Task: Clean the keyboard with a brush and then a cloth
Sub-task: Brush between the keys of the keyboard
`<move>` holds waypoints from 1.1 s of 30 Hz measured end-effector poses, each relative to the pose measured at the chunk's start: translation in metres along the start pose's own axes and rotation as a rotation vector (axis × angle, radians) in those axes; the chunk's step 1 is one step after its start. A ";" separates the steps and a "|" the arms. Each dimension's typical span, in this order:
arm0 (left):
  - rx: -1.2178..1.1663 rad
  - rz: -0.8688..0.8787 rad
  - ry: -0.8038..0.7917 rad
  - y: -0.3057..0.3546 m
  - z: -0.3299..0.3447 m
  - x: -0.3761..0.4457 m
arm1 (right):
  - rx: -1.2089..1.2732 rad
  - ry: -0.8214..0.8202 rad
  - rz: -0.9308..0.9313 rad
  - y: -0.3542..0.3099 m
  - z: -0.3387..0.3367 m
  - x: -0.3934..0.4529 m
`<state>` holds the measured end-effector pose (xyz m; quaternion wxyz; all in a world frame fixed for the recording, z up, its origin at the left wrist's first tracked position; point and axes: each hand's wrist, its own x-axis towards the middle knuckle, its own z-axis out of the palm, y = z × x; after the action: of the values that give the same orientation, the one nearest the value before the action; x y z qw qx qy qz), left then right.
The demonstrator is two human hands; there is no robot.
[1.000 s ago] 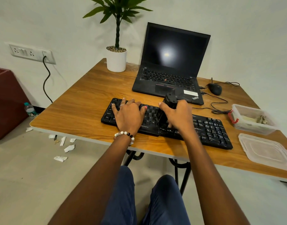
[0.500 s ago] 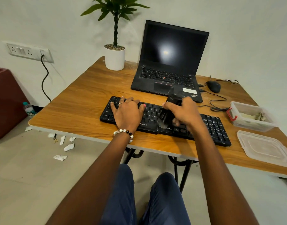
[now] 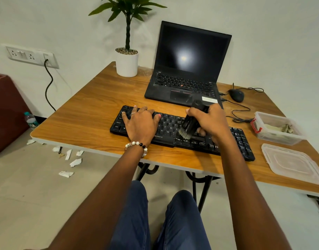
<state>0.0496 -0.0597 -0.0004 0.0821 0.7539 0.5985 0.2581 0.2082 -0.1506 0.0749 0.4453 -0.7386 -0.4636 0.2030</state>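
A black keyboard (image 3: 168,129) lies across the near part of the wooden table (image 3: 93,112). My left hand (image 3: 141,123) rests flat on its left half, fingers spread over the keys. My right hand (image 3: 208,120) grips a black brush (image 3: 192,121) by its handle. The brush tilts down and its pale bristles touch the keys near the keyboard's middle. A clear box (image 3: 278,128) at the right holds a pale cloth (image 3: 274,128).
An open black laptop (image 3: 187,69) stands behind the keyboard, a potted plant (image 3: 127,60) at the back left. A wired mouse (image 3: 236,95) and cables lie at the back right. A clear lid (image 3: 292,162) rests near the right front edge. Paper scraps (image 3: 72,159) litter the floor.
My right hand has carried the brush to the right along the keyboard, and the bristles now show below the hand. My left hand has stayed on the left keys.
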 end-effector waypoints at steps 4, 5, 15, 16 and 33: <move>-0.004 -0.003 -0.005 0.001 -0.001 0.000 | -0.093 0.170 -0.091 0.006 0.010 0.000; -0.003 -0.004 -0.007 0.001 -0.001 -0.001 | -0.139 0.164 -0.108 0.009 0.013 -0.002; -0.005 0.001 0.005 0.000 0.000 -0.001 | 0.062 -0.005 0.008 0.000 -0.002 -0.009; -0.006 0.002 0.007 0.000 0.000 -0.001 | 0.086 0.005 -0.011 0.000 0.003 -0.013; -0.011 0.002 0.004 0.000 0.001 0.000 | -0.124 -0.141 -0.018 -0.002 0.011 -0.034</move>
<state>0.0502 -0.0598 -0.0009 0.0847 0.7535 0.5966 0.2628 0.1829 -0.1749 0.0672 0.3671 -0.7444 -0.5121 0.2214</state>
